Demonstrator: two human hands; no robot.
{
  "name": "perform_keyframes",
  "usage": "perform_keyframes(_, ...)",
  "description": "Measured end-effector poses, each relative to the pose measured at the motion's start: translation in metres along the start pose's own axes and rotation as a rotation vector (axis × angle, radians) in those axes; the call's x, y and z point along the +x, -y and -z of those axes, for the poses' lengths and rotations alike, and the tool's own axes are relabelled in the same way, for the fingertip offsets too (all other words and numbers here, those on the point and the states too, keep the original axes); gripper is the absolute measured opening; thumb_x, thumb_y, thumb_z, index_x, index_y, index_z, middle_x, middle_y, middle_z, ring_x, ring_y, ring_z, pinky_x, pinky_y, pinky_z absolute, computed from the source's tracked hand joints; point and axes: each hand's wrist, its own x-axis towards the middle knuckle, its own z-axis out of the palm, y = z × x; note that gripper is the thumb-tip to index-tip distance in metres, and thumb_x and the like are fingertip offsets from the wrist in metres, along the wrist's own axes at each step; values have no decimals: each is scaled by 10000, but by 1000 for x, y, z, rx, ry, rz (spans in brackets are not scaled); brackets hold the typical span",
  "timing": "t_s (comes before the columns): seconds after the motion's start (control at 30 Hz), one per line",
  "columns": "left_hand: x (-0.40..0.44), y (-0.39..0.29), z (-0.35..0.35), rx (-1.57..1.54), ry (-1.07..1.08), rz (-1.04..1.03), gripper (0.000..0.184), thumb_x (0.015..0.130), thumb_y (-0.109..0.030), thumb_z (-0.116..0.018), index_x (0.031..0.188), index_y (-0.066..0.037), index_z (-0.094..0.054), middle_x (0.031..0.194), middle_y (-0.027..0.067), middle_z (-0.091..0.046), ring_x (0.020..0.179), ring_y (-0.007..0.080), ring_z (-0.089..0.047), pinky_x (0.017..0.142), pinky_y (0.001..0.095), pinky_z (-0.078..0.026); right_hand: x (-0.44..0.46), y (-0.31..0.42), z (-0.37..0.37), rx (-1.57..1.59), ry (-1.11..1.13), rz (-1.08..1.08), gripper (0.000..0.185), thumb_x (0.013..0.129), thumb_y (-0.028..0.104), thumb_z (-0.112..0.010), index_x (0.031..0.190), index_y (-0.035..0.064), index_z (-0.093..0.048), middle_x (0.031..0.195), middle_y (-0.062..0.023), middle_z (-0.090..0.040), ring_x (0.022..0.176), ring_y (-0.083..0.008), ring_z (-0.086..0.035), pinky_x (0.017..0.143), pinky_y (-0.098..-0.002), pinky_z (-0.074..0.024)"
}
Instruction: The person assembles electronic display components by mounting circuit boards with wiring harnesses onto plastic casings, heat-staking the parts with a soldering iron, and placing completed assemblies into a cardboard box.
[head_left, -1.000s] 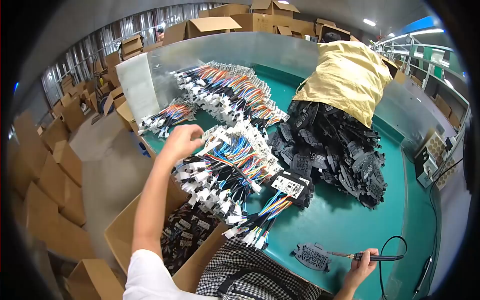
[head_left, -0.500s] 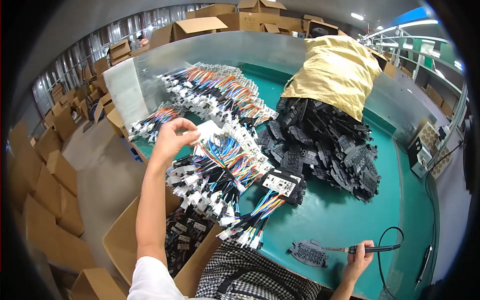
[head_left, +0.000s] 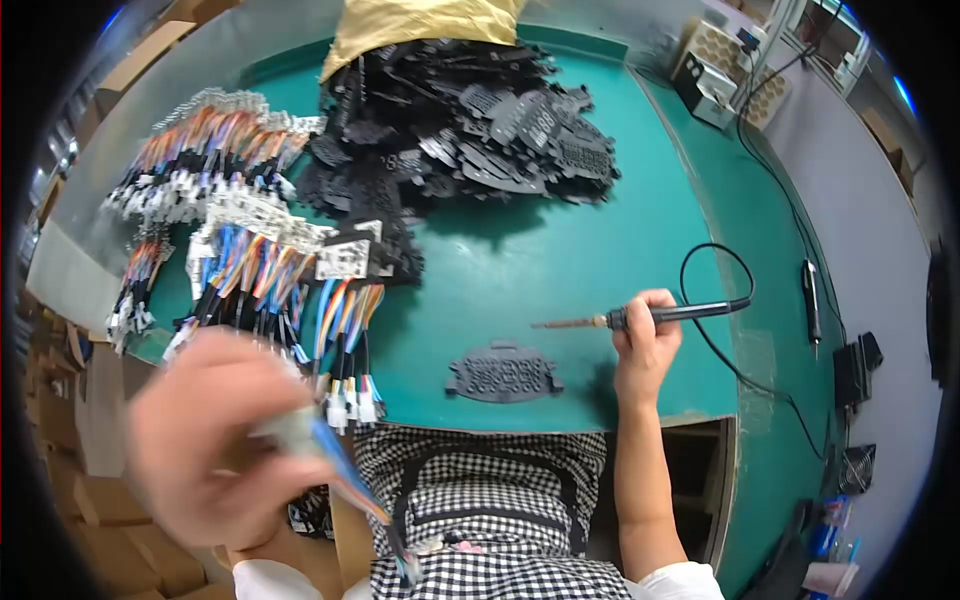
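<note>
My left hand [head_left: 225, 435], blurred and close to the camera, grips a small board whose coloured wire bundle [head_left: 350, 470] hangs down to the right. In my right hand [head_left: 645, 340] is a soldering iron [head_left: 675, 313], its tip pointing left above the green table [head_left: 480, 270]. Just below and left of that tip, a dark plastic panel [head_left: 503, 373] lies flat by the table's front edge. White circuit boards [head_left: 343, 260] with coloured wires and white connectors rest on the left, the nearest one on a stack of black panels.
A large heap of black panels [head_left: 480, 130] spills from a yellow sack [head_left: 420, 25] at the back. More wired boards [head_left: 210, 150] are piled at the left. On the right are a black tool [head_left: 811, 300], cables and a small box [head_left: 704, 92]. Cardboard boxes [head_left: 120, 500] stand at lower left.
The view has swung right and down. My left hand has come away from the wired boards towards the camera, now with a wired board in it. My right hand still holds the iron.
</note>
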Motion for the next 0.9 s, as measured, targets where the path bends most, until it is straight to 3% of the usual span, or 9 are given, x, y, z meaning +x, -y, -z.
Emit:
perform_keyframes(0.03, 11, -4, -21, -71, 212, 53, 338, 613, -132, -762, 889, -15, -608, 732, 98, -556, 639, 255, -536, 563, 337, -434, 0, 1, -1, 3, -24, 31, 130, 852, 97, -575, 781, 79, -468, 611, 35, -443, 466, -20, -350, 405, -166, -244)
perform_keyframes(0.1, 21, 8, -67, -60, 587, 5, 388, 691, -65, -665, 1039, -21, -499, 803, 117, -511, 727, 310, -536, 642, 387, -428, 3, -4, 1, 32, -92, 68, 135, 860, 111, -576, 786, 76, -469, 619, 28, -451, 461, -21, -341, 402, -166, -243)
perform_keyframes(0.17, 19, 21, -113, -76, 771, 56, 341, 721, -83, -654, 1013, -13, -493, 937, 150, -561, 845, 341, -557, 682, 402, -438, 6, -5, 5, 61, -127, 82, 141, 864, 123, -578, 790, 73, -469, 620, 24, -453, 459, -23, -337, 398, -170, -239)
perform_keyframes(0.3, 10, 28, -163, 30, 901, 97, 348, 734, -99, -648, 1014, -26, -455, 918, 138, -559, 850, 321, -561, 718, 405, -429, 9, -4, 10, 154, -219, 115, 161, 870, 150, -582, 797, 65, -466, 617, 12, -451, 455, -31, -330, 389, -182, -230)
perform_keyframes(0.53, -5, 32, -181, 43, 804, 84, 363, 728, -77, -656, 1021, -34, -446, 949, 137, -548, 854, 314, -565, 717, 406, -438, 9, -2, 9, 165, -229, 109, 165, 873, 156, -581, 799, 63, -467, 613, 11, -448, 452, -35, -327, 386, -190, -236)
perform_keyframes(0.6, -14, 35, -180, -128, 575, 157, 360, 718, -35, -654, 1017, -21, -453, 994, 150, -529, 874, 314, -562, 746, 394, -455, 9, -2, 9, 158, -208, 101, 160, 876, 152, -577, 803, 61, -467, 613, 9, -451, 453, -38, -337, 388, -187, -245)
perform_keyframes(0.7, -30, 44, -172, -313, 488, 290, 301, 715, 14, -625, 979, -1, -482, 1043, 148, -518, 891, 301, -560, 771, 374, -466, 7, -3, 9, 140, -179, 102, 153, 880, 148, -570, 806, 61, -468, 613, 8, -452, 454, -40, -348, 391, -182, -253)
perform_keyframes(0.77, -35, 45, -163, -256, 443, 220, 260, 699, 63, -588, 945, 6, -529, 1092, 145, -524, 946, 308, -541, 811, 387, -454, 7, -3, 9, 129, -176, 100, 152, 882, 148, -569, 808, 61, -469, 613, 8, -452, 455, -41, -351, 392, -181, -254)
perform_keyframes(0.9, -49, 47, -158, -69, 413, 118, 344, 664, 119, -543, 983, -5, -576, 1169, 158, -511, 1091, 376, -459, 904, 426, -410, 6, -3, 9, 110, -151, 91, 154, 880, 152, -573, 810, 60, -472, 615, 9, -449, 457, -42, -355, 397, -178, -260)
